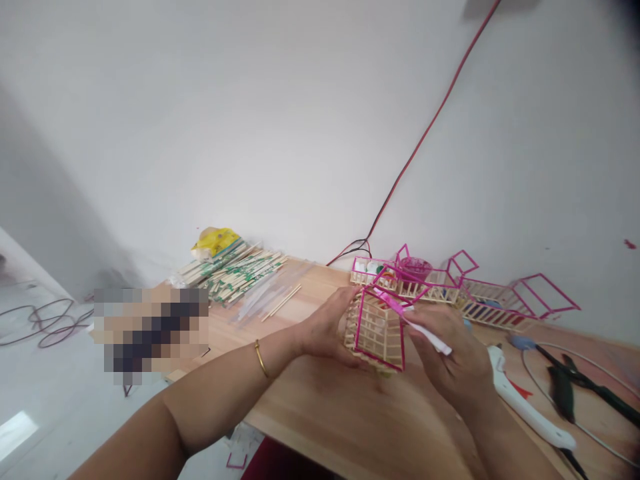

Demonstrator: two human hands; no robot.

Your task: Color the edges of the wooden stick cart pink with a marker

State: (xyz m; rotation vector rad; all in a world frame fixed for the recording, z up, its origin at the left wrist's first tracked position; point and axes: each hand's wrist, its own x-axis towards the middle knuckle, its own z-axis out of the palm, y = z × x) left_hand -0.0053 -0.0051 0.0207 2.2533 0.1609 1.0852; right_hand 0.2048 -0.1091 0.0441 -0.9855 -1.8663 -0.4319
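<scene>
Left arm (225, 390) bent, the left grip (330, 327) curls opposite the pinched right grip (454, 350).

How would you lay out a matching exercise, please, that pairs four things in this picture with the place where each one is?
Things:
1. slatted frame
2. pink-and-white tool
3. yellow bag
4. gold bracelet

Places:
A. around the left forearm
B. held in the right hand
C. held in the left hand
D. beside the green-marked sticks

Right pairs: 1-C, 2-B, 3-D, 4-A.
</scene>
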